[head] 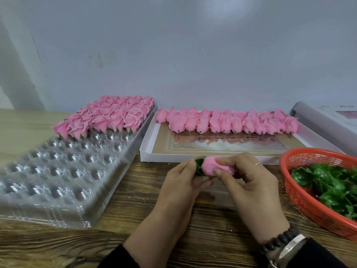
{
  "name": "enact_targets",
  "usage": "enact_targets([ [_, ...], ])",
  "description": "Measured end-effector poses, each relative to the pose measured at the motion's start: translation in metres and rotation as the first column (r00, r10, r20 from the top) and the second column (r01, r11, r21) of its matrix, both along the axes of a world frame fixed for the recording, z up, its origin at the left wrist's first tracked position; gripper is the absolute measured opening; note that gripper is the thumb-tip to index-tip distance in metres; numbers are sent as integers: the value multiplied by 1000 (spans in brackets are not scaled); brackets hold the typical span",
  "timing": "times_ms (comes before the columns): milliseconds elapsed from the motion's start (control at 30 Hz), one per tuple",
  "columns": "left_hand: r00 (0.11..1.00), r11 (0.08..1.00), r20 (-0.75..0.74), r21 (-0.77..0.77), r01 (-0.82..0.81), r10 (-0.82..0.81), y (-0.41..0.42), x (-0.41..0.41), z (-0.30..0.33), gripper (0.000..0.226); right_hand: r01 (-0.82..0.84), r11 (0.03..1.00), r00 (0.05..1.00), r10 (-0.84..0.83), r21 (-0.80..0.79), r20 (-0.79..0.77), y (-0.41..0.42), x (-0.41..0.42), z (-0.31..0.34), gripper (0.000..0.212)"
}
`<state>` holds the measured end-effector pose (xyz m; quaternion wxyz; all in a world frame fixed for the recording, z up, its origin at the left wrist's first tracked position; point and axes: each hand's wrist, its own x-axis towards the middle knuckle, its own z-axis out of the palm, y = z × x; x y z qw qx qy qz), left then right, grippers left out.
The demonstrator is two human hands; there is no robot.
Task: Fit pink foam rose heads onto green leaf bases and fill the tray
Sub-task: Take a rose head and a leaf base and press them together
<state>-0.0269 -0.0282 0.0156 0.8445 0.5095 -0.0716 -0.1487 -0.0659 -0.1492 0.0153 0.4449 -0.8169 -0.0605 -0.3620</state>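
A pink foam rose head [212, 165] lies on its side between both hands, its base inside a green leaf base [199, 165]. My left hand [183, 182] grips the leaf base end. My right hand [249, 180] pinches the pink rose head with thumb and fingers. The clear plastic tray [63, 171] with round cells sits at the left; its far rows hold several finished roses [108, 117], the near cells are bare. A white flat box [152, 140] behind the hands holds a row of loose pink rose heads [228, 122].
A red mesh basket [301, 198] full of green leaf bases [332, 184] stands at the right. A grey wall rises behind the wooden table [135, 238]. A rolled sheet or box [328, 117] lies at the far right.
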Motion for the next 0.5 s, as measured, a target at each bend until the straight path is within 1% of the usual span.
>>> enact_targets([
  [200,991,986,127,162,25,-45,-2,-7,1,34,-19,996,1000,17,-84,-21,0,-1,2,15],
  [333,975,967,198,249,53,-104,0,-9,3,44,-4,994,1000,5,-112,9,-3,-1,3,19],
  [400,948,953,273,290,83,-166,1,-8,4,42,-3,994,1000,4,-112,9,-5,-1,4,20],
  [433,926,939,323,334,82,-195,2,-8,3,39,-7,993,1000,8,-114,7,-6,0,5,20],
  [500,885,897,413,442,11,-214,4,-4,2,40,-21,993,1000,22,-117,10,-6,-1,6,20],
])
